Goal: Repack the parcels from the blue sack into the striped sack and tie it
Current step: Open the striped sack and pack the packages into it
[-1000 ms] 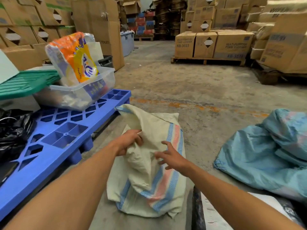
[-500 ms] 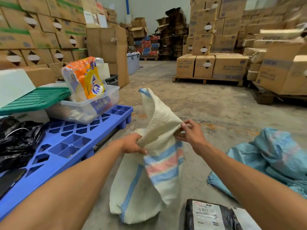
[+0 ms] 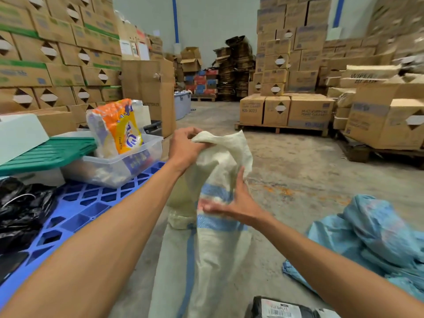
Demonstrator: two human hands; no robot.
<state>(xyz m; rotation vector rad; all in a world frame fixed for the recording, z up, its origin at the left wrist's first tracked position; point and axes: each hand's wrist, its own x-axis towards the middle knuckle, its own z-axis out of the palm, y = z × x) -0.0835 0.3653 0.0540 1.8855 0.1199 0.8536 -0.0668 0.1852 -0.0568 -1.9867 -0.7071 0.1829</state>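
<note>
Right-hand fingers (image 3: 206, 206) motion-blurred against the striped sack (image 3: 206, 260); black parcel (image 3: 282, 309) cropped by bottom edge.

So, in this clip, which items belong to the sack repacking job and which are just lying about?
Part of the job:
striped sack, gripped at its top by the left hand, right hand against its side
blue sack on the floor
black labelled parcel

Lying about:
blue pallet
clear tub
tissue pack
green lid
black bags

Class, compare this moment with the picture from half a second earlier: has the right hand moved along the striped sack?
Yes. The right hand has dropped from the striped sack's top edge to its blue-and-pink band, below the left hand, which grips the top.
</note>
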